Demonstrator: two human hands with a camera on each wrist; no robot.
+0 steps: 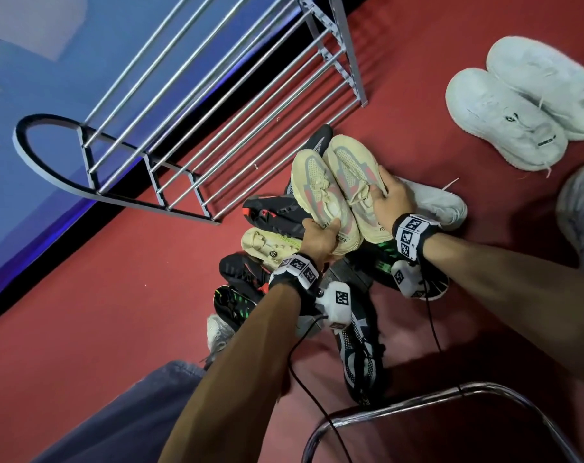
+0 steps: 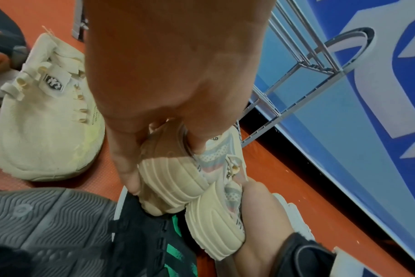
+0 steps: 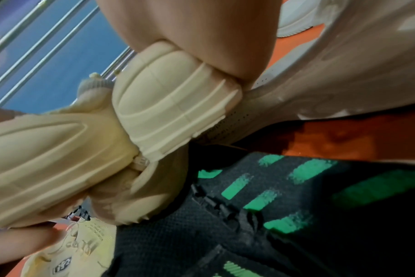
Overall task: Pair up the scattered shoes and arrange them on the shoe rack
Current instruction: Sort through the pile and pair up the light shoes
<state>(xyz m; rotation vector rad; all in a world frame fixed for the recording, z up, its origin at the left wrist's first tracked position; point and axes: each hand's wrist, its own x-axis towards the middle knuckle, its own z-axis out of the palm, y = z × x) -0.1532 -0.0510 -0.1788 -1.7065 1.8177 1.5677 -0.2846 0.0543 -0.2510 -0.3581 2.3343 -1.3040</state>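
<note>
Two matching cream sneakers with pink and grey side panels are held side by side above the shoe pile. My left hand grips the heel of the left cream sneaker, thumb inside the collar. My right hand grips the right cream sneaker at its collar, and its ribbed heel fills the right wrist view. Toes point toward the grey metal shoe rack, which stands against the blue wall with bare bars.
Under my hands lie a plain cream sneaker, black-and-red shoes, black shoes with green stripes, a white shoe and a black-and-white one. A white pair sits at the right. A chrome chair frame is near.
</note>
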